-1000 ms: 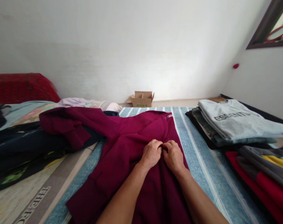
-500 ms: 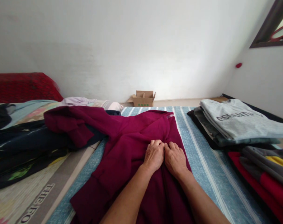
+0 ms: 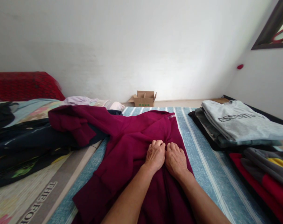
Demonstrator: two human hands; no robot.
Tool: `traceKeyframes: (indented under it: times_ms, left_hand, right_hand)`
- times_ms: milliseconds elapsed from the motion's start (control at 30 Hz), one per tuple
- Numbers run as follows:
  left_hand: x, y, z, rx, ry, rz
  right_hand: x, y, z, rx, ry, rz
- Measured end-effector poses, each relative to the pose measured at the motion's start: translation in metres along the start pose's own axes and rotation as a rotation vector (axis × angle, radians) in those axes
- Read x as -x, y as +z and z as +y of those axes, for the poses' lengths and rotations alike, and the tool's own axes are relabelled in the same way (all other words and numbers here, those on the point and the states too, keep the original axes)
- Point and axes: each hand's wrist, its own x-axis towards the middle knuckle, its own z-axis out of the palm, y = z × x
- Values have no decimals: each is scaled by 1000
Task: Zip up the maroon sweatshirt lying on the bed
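Maroon garment (image 3: 127, 140) on striped sheet (image 3: 197, 146), both hands (image 3: 156, 155) (image 3: 176, 158) curled atop, grip unclear, white wall (image 3: 132, 53)

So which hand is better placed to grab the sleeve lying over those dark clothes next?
Probably the left hand: it is nearer that sleeve, while the right hand rests farther across the maroon garment.

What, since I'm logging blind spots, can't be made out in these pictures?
Head view: fingertips of the bare left hand and bare right hand, hidden beneath the curled hands themselves.
Head view: near end of the maroon long-sleeved fabric garment, cut off by the bottom edge.
Head view: bottom of the open brown cardboard box, hidden by its front wall.
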Motion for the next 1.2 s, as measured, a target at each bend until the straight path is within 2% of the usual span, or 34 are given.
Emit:
traceKeyframes:
  times_ms: [367,600,800,1000,1200]
  left_hand:
    - [-1,2,-1,40,-20,44]
    - [-1,-1,1,63,-48,36]
    - [0,-1,1,67,-64,65]
    - [-1,0,-1,78,-59,74]
    - [0,-2,-1,91,-73,72]
  right_hand:
    - [-1,2,2,-37,-19,47]
    - [-3,-1,4,-60,-12,14]
    - [-2,1,4,-84,-41,39]
    - [-2,0,3,-105,-45,-12]
    - [-1,2,4,-130,-38,8]
